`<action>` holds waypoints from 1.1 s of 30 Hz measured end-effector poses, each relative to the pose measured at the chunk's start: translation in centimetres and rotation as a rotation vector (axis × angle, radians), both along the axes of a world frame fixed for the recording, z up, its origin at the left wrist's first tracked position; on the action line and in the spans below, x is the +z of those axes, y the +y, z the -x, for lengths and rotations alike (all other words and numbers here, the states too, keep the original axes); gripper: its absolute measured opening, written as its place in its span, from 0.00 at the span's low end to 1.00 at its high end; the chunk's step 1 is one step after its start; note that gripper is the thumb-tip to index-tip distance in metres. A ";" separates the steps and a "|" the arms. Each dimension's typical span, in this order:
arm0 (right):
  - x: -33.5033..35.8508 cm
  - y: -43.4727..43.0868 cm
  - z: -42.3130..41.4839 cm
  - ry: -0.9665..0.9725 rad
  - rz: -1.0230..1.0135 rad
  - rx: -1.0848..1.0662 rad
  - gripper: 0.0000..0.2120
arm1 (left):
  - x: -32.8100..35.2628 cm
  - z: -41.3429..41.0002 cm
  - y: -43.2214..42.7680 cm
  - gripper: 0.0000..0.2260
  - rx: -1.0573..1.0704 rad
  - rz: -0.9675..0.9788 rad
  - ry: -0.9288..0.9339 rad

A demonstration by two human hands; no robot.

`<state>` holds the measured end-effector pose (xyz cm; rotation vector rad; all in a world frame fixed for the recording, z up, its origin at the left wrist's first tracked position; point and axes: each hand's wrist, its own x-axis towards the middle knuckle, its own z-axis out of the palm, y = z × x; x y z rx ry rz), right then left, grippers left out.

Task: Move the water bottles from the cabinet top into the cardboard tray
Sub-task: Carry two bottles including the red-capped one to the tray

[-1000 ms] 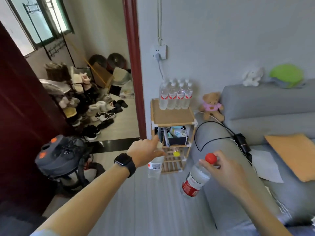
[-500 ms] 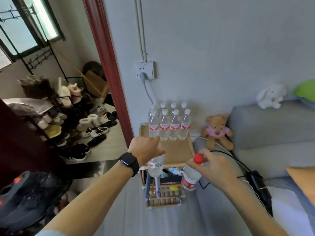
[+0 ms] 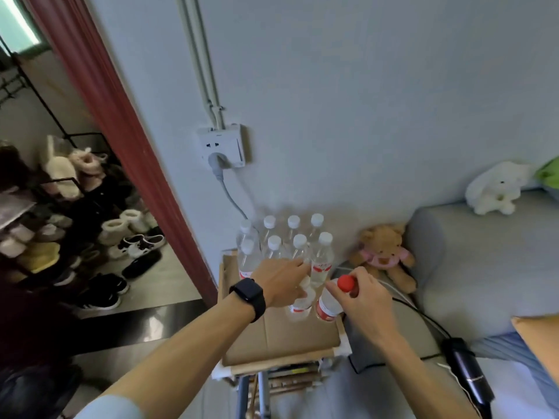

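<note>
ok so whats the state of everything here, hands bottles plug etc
left hand, grips the left-hand bottle by its top
left-hand bottle, roughly upright over the cardboard, cap hidden
right hand, grips the red-capped bottle at its neck
red-capped bottle, capped, tilted
eight standing bottles, upright, capped, two rows at the back
plug, in the wall socket
teddy bear, sitting against the sofa
</note>
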<state>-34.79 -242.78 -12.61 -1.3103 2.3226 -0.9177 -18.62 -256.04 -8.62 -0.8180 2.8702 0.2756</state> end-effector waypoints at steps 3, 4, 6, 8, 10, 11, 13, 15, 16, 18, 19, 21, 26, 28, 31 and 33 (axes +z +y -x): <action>-0.8 -1.9 0.9 -0.020 -0.040 0.014 0.21 | -0.6 1.4 -1.2 0.13 -0.040 -0.012 -0.004; -1.0 -2.2 1.0 -0.025 -0.051 0.027 0.22 | -0.9 1.6 -1.5 0.13 -0.030 -0.039 -0.002; -1.1 -3.1 1.5 -0.012 -0.055 0.055 0.23 | -1.4 2.0 -2.1 0.14 0.023 -0.081 0.031; -1.1 -3.8 2.3 -0.012 -0.074 0.105 0.23 | -1.9 2.1 -2.2 0.15 0.140 -0.155 0.091; -1.3 -3.9 3.0 -0.043 -0.084 0.162 0.20 | -2.7 1.7 -1.6 0.17 0.266 -0.248 0.152; -1.4 -3.8 3.3 -0.054 -0.086 0.191 0.19 | -3.2 1.6 -1.3 0.18 0.322 -0.284 0.176; -1.8 -3.7 3.8 -0.043 -0.097 0.236 0.16 | -4.2 1.3 -0.3 0.21 0.422 -0.330 0.218; -2.2 -3.5 4.3 -0.033 -0.131 0.248 0.17 | -5.0 1.3 0.9 0.22 0.495 -0.339 0.258; -2.3 -3.5 4.6 -0.038 -0.159 0.252 0.19 | -5.2 1.4 1.4 0.23 0.530 -0.338 0.276; -2.4 -3.7 5.3 -0.084 -0.205 0.277 0.21 | -5.7 1.7 2.4 0.27 0.587 -0.330 0.293; -2.6 -3.9 5.7 -0.111 -0.209 0.304 0.22 | -5.9 1.9 2.7 0.29 0.609 -0.326 0.299; -2.8 -4.0 6.0 -0.140 -0.204 0.352 0.19 | -6.1 2.4 3.1 0.27 0.645 -0.327 0.317; -3.0 -4.2 5.4 -0.194 -0.188 0.314 0.17 | -5.9 1.7 2.1 0.24 0.650 -0.348 0.295; -3.3 -4.3 5.3 -0.219 -0.181 0.308 0.17 | -5.9 1.4 1.6 0.23 0.664 -0.348 0.294; -3.8 -4.6 5.4 -0.227 -0.163 0.304 0.17 | -6.0 2.1 1.6 0.23 0.714 -0.376 0.355; -4.0 -5.2 5.8 -0.236 -0.154 0.289 0.19 | -6.1 2.6 1.7 0.22 0.738 -0.381 0.402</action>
